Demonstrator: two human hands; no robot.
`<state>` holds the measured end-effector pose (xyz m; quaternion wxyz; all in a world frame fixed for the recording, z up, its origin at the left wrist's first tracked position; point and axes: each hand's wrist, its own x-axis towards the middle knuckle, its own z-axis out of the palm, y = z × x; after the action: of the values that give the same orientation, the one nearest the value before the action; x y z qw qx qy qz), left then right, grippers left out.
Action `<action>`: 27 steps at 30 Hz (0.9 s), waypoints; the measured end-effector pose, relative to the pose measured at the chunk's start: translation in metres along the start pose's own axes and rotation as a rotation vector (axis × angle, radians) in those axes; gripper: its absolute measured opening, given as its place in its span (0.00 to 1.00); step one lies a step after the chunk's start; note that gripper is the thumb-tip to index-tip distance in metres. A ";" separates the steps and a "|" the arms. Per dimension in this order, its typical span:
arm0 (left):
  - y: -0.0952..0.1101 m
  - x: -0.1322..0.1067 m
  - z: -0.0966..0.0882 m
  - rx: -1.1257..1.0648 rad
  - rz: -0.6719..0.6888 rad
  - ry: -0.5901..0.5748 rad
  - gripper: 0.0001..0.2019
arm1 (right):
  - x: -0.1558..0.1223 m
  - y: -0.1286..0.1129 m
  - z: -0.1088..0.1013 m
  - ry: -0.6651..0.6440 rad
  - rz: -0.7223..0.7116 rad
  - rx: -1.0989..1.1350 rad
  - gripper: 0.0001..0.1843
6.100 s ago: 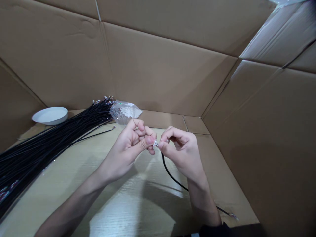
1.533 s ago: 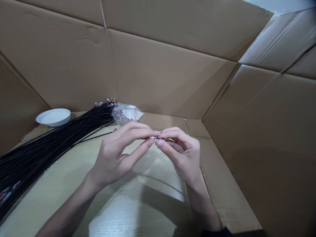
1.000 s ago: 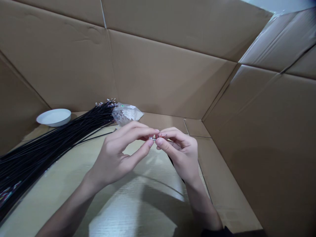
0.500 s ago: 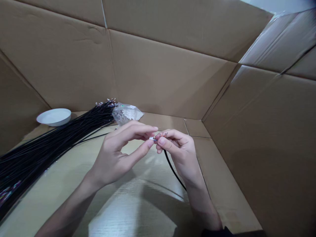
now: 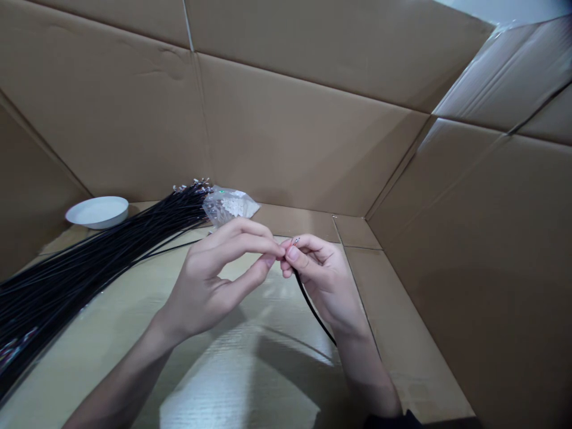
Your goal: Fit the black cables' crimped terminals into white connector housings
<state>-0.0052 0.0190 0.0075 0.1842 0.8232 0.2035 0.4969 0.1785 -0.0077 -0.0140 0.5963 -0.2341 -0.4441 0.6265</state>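
Note:
My left hand (image 5: pixel 218 280) and my right hand (image 5: pixel 315 277) meet fingertip to fingertip above the tabletop. The right hand pinches the end of a thin black cable (image 5: pixel 313 310), which runs down past my right wrist; small metal terminals stick up above the right fingers. The left thumb and forefinger are closed on something tiny at the cable's end, now hidden by the fingers. A large bundle of black cables (image 5: pixel 89 256) lies to the left. A clear bag of small white parts (image 5: pixel 229 207) rests at the bundle's far end.
A white dish (image 5: pixel 97 211) sits at the back left. Brown cardboard walls (image 5: pixel 290 131) enclose the light wooden tabletop (image 5: pixel 134 333) at the back and on both sides.
The left fingers have closed tighter against the right fingertips, hiding the small white piece seen half a second ago. The cable hangs lower from the right hand than a second ago.

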 end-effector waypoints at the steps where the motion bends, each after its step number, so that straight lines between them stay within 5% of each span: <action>1: 0.000 0.000 0.000 0.020 0.016 -0.013 0.13 | 0.000 0.000 0.001 0.007 0.006 0.013 0.02; 9: -0.003 -0.001 0.000 0.095 0.093 -0.054 0.15 | 0.001 0.000 0.001 0.040 -0.015 -0.003 0.03; 17: -0.001 -0.001 0.002 0.031 -0.016 0.001 0.18 | -0.001 0.000 0.001 0.035 -0.045 -0.171 0.04; 27: 0.001 -0.003 0.009 -0.056 -0.105 0.100 0.10 | -0.002 0.004 0.005 0.142 -0.154 -0.225 0.02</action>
<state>0.0012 0.0159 0.0017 0.2227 0.7801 0.2415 0.5325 0.1724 -0.0103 -0.0150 0.6425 -0.3082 -0.4849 0.5072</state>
